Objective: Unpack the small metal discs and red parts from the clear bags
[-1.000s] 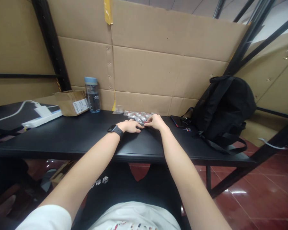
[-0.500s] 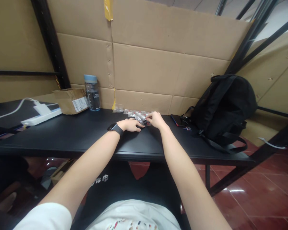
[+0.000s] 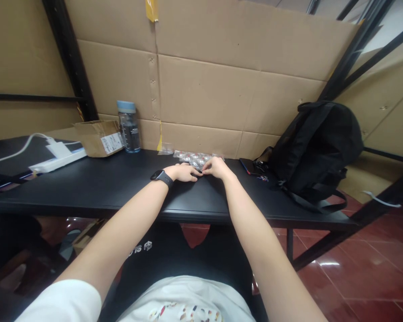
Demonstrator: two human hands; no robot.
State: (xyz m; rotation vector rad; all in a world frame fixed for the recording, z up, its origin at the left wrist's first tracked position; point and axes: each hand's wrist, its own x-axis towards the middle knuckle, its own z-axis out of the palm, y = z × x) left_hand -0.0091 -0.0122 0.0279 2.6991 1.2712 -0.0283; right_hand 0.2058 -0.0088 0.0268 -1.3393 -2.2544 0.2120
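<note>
Near the middle of the frame, both hands rest on the black table [image 3: 97, 188] with their fingertips meeting. The left hand [image 3: 183, 172], with a black smartwatch [image 3: 161, 177] on its wrist, lies palm down with fingers curled toward a small dark piece [image 3: 199, 170] that sits between the two hands. The right hand [image 3: 216, 167] is bent over the same spot, its fingertips pinched at that piece; it is too small to tell what it is or which hand truly grips it. Just behind the hands, toward the cardboard wall [image 3: 221, 89], lies a heap of clear plastic bags [image 3: 196, 157] with small red and white parts inside, touching or nearly touching the right hand's fingers.

To the left of the bags stands a clear water bottle [image 3: 129, 126] with a pale blue cap, and beside it an open cardboard box [image 3: 99, 138] with a white label. Farther left lies a white power strip [image 3: 55, 160] with a charger plugged in. Right of the hands a dark phone [image 3: 248, 166] lies flat on the table, and a black backpack [image 3: 317, 150] leans just beyond it at the right of the frame.
</note>
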